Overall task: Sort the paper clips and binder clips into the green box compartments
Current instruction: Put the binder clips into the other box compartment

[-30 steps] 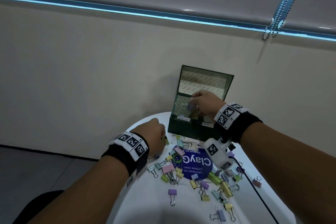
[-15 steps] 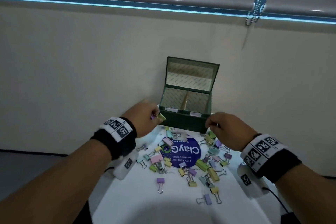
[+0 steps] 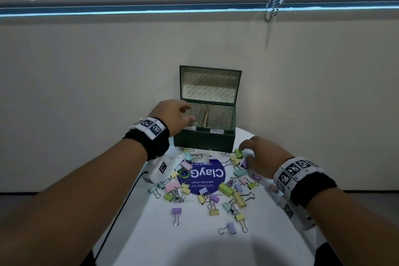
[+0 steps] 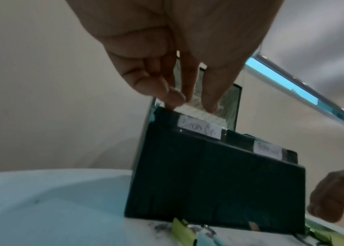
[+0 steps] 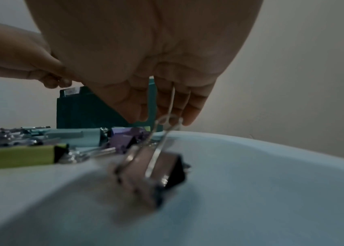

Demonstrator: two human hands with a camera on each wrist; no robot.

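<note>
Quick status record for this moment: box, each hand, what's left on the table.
box: green box at the table's far edge, lid up, two labelled compartments
left hand: left hand over the left compartment, fingers loose, nothing visible in them
right hand: right hand low over the clips right of the box, fingers spread, no grip evident
table: white table, many pastel binder clips unsorted

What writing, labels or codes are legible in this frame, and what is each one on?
"ClayG": upside down on the blue round sticker on the table.
"Let's keep our pantries clean.": same sticker, upside down.
"Clean as you...": its far edge, cut off.
Left label on the green box: handwritten, apparently "Binder Clips", blurred.
Right label: too blurred to read.
Wristband tags: square black-and-white codes, no words.
</note>
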